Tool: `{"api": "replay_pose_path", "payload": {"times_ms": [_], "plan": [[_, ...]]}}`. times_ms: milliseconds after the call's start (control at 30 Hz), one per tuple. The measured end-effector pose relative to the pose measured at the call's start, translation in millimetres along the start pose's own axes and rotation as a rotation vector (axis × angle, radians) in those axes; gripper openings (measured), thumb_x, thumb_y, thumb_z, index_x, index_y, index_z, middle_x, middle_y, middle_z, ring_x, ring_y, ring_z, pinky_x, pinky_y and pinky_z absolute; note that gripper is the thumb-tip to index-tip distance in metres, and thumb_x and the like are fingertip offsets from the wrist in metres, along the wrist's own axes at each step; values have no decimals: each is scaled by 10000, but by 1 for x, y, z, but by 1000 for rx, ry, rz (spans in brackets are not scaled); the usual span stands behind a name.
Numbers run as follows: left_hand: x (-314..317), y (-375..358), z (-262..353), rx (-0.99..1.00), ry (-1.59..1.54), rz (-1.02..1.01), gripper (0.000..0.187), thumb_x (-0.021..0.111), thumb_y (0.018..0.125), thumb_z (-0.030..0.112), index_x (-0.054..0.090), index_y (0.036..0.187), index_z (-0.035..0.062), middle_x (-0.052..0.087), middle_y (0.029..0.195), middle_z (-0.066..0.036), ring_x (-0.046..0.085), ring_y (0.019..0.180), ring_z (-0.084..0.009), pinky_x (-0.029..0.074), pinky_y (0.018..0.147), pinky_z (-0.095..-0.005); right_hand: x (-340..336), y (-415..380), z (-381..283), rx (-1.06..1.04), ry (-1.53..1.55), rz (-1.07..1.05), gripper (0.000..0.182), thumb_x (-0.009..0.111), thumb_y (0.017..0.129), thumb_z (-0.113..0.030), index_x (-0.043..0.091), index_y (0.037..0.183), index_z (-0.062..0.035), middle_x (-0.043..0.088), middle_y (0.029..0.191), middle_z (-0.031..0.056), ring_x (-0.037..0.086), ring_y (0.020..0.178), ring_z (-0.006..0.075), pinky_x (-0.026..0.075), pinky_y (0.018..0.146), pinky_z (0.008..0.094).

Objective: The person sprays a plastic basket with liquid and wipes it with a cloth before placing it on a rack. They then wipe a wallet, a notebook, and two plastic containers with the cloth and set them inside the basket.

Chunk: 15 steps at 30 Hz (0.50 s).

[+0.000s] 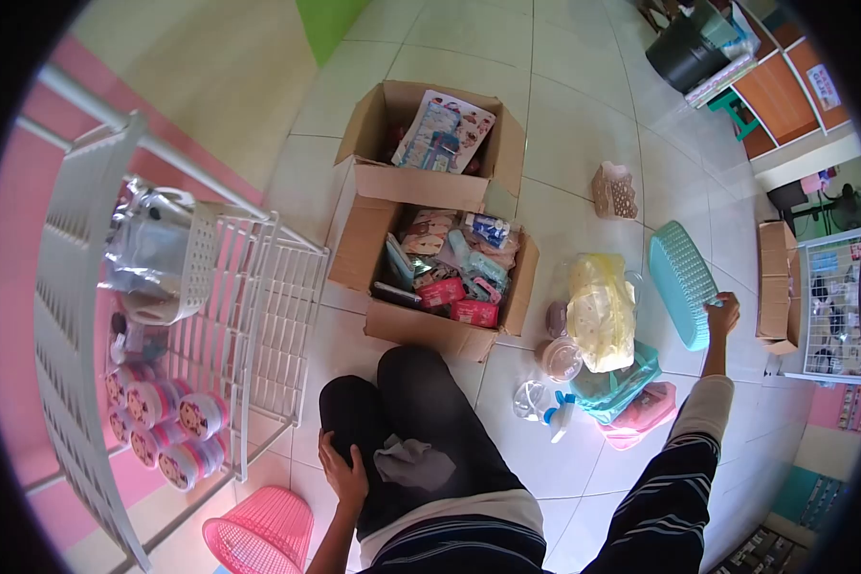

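My right hand (724, 314) grips the near edge of a teal plastic basket (682, 285), which is tilted over the tiled floor at the right. My left hand (342, 469) rests on my left thigh with its fingers apart, holding nothing. A grey cloth (413, 463) lies on my lap beside it. Left of the teal basket are a yellow plastic package (601, 311), a green plastic bag (619, 383), a pink bag (641, 417), a lidded tub (561, 359) and a spray bottle (562, 416).
Two open cardboard boxes (429, 330) full of packaged goods stand ahead. A white wire rack (287, 316) with round tubs (172, 421) is at the left, above a pink basket (263, 528). A small beige basket (614, 191) sits farther right.
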State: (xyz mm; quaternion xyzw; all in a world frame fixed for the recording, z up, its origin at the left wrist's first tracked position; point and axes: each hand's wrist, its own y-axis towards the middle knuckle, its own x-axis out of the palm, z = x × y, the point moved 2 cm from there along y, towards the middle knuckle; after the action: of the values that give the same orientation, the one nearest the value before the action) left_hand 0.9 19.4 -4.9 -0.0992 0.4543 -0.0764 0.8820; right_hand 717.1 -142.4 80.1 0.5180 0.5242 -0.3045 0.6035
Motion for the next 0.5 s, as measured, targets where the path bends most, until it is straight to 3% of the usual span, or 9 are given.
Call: {"api": "replay_pose_path", "payload": {"times_ms": [67, 100, 167, 300, 367, 400, 467, 500], "plan": [[1, 8, 5, -5, 12, 11, 513, 561, 762, 176, 339, 1188, -4, 367, 1240, -216, 349, 1148, -378, 271, 971, -429, -10, 5, -28, -38, 135, 30, 341, 694, 529, -7, 497, 798, -83, 567, 814, 112, 556, 796, 329, 418, 661, 397], [10, 4, 11, 18, -60, 38, 513, 561, 762, 176, 339, 1188, -4, 367, 1240, -216, 349, 1148, -378, 271, 971, -429, -63, 17, -30, -60, 149, 106, 341, 694, 529, -7, 497, 798, -83, 567, 814, 112, 556, 796, 329, 418, 661, 397], [1, -1, 9, 4, -66, 17, 521, 566, 759, 184, 338, 1187, -8, 369, 1233, -219, 357, 1138, -377, 274, 969, -423, -88, 12, -49, -263, 226, 258, 351, 662, 537, 46, 464, 805, -66, 520, 757, 126, 526, 738, 341, 404, 656, 399], [-2, 8, 18, -57, -168, -1, 569, 584, 763, 224, 326, 1216, -5, 392, 1217, -222, 356, 1148, -369, 283, 966, -409, -185, -25, -121, -639, 339, 144, 331, 571, 560, 145, 427, 803, -27, 465, 717, 127, 496, 740, 330, 388, 697, 370], [-2, 21, 25, -43, -513, -63, 619, 570, 795, 331, 302, 1261, 24, 382, 1252, -200, 334, 1195, -327, 290, 966, -403, -242, -62, -165, -728, 221, -46, 320, 557, 541, 157, 409, 763, -20, 455, 715, 116, 498, 764, 302, 367, 735, 369], [-7, 30, 40, -58, -746, -137, 632, 546, 811, 394, 298, 1272, 40, 367, 1277, -187, 330, 1207, -311, 291, 965, -413, -264, -83, -182, -852, 272, -51, 318, 551, 530, 153, 399, 748, -23, 456, 718, 110, 497, 758, 290, 356, 790, 377], [-55, 31, 95, -225, -923, -361, 687, 469, 815, 519, 271, 1302, 76, 335, 1317, -162, 342, 1207, -285, 294, 963, -432, -293, -131, -213, -1055, 391, -38, 302, 540, 514, 141, 396, 717, -29, 463, 718, 94, 498, 742, 265, 324, 897, 409], [-69, 31, 108, -157, -1017, -401, 724, 439, 805, 563, 251, 1316, 87, 329, 1320, -154, 348, 1201, -281, 305, 952, -449, -304, -154, -226, -1132, 463, -26, 287, 534, 508, 132, 403, 702, -33, 469, 716, 84, 500, 732, 252, 301, 950, 433]]}}
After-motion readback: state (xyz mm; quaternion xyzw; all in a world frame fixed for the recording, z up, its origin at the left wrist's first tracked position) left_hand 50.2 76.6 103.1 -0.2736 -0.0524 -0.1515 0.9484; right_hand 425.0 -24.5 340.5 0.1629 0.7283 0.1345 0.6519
